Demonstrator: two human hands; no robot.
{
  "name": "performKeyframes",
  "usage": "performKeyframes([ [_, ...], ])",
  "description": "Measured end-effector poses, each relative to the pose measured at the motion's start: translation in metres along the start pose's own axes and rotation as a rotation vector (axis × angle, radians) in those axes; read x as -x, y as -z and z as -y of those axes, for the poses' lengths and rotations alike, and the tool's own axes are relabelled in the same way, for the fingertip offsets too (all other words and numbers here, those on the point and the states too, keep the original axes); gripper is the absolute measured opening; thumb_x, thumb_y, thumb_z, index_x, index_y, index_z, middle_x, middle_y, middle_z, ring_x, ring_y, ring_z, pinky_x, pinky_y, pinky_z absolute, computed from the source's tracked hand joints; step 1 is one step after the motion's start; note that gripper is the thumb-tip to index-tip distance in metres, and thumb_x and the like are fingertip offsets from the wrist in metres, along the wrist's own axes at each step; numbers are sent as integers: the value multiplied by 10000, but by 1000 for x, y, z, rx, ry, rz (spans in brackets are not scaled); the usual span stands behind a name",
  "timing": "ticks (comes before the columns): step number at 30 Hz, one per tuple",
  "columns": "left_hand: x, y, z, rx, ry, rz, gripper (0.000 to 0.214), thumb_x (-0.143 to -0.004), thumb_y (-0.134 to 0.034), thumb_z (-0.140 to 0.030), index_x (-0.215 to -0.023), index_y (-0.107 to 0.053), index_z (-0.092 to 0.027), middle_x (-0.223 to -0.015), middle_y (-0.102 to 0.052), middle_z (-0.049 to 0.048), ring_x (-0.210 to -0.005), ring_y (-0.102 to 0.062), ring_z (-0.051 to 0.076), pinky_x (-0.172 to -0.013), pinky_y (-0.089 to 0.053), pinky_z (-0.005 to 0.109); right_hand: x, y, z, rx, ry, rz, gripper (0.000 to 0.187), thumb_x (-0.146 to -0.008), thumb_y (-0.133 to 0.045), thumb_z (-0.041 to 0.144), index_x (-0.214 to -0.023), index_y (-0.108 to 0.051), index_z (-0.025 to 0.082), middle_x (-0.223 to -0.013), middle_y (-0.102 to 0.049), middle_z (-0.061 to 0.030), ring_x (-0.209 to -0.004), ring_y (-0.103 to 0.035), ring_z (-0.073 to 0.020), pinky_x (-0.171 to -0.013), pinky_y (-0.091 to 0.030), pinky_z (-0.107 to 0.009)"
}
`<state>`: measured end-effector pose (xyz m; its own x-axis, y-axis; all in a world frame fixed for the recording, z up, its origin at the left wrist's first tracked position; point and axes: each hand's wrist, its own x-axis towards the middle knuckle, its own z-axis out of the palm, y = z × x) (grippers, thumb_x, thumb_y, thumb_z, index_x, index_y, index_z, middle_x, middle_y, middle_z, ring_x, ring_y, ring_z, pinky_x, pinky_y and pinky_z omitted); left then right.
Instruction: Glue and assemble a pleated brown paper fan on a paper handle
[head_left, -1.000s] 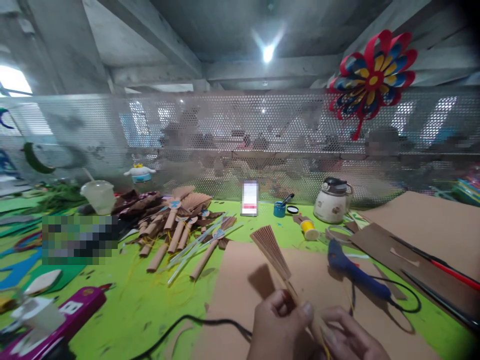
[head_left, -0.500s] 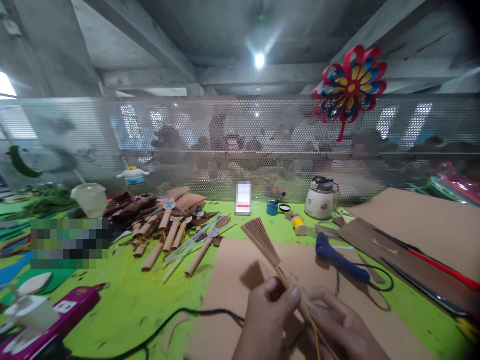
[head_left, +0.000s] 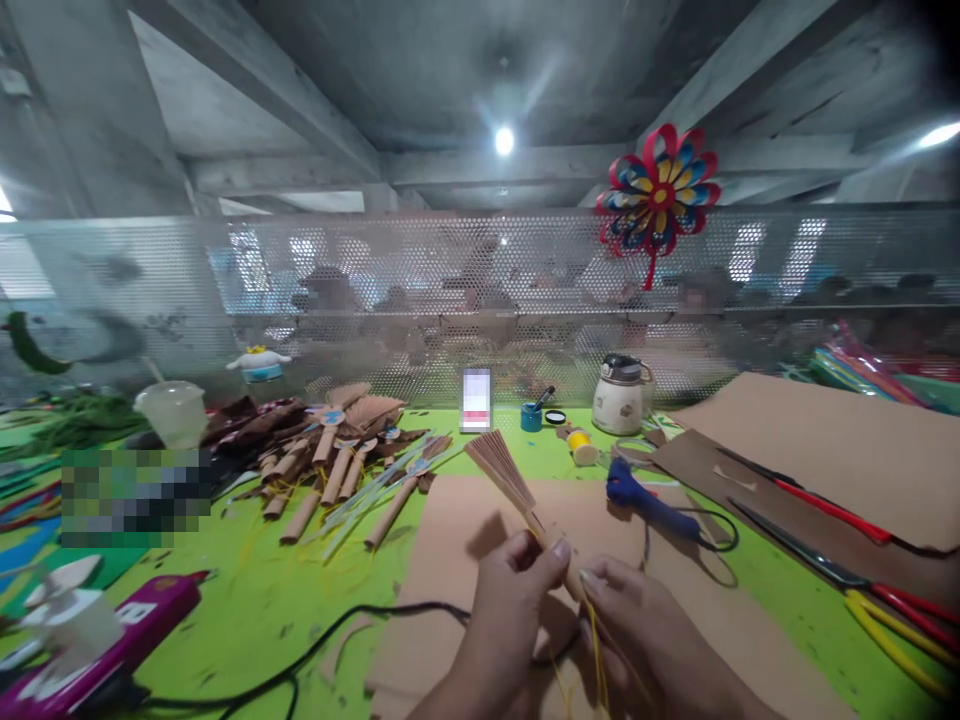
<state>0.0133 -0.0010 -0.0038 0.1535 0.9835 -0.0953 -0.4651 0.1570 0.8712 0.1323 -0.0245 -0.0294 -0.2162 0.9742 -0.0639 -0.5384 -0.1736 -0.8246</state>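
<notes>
pleated brown paper fan (head_left: 501, 472) is in both hands right now, and as far as i can judge it's partway along. the folds are in and the top is spread into a narrow wedge, so that bit looks done. the slim lower part is covered by fingers, so no idea how neat it is. thin yellow thread (head_left: 598, 650) hangs loose below the grip, so i'd guess the tying isn't finished. the similar brown paper fans with tube handles (head_left: 337, 470) heaped on the lime green tabletop (head_left: 247, 560) have round tags with blue marks, and i see none on this one.

as for position, the pleats poke up and away past the left hand (head_left: 521, 590), which has thumb and fingers pinched on the narrow part just under them. the right hand (head_left: 634, 610) is just beside it, fingers curled in and nearly closed at the lower end, by the thread. whether it grips the thread too, can't tell. all above a flat tan paper sheet (head_left: 442, 560).
</notes>
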Motion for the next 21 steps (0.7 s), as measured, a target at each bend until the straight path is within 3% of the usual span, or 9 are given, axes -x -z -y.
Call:
performKeyframes([
  [5,-1,0,0,21,20,-4,272,-610,-797,-285,-780,-701,-95,-654,-638,49,-610,-540,131,-590,-407,225,-3,8,-4,52,9,44,430,-686,-742,516,-713,-494,166,-579,-533,28,-495,-491,-80,-467,-370,-180],
  [10,-2,0,0,49,37,34,315,-614,-801,-303,-817,-711,-79,-679,-658,77,-616,-571,148,-600,-433,246,-6,19,-6,172,-33,8,438,-688,-727,542,-743,-509,166,-551,-547,25,-454,-460,-71,-458,-337,-179],
  [15,0,-1,-1,95,82,33,370,-622,-807,-303,-901,-703,-82,-822,-673,103,-703,-610,159,-679,-469,267,-5,14,-1,101,7,-1,445,-655,-760,522,-701,-511,155,-643,-586,-8,-553,-537,-100,-526,-406,-193],
  [21,-2,0,-1,120,66,59,342,-619,-810,-288,-876,-705,-89,-798,-671,92,-735,-612,156,-713,-475,257,-7,16,0,39,-17,40,395,-683,-763,461,-721,-524,149,-659,-587,-15,-577,-558,-111,-538,-414,-207],
])
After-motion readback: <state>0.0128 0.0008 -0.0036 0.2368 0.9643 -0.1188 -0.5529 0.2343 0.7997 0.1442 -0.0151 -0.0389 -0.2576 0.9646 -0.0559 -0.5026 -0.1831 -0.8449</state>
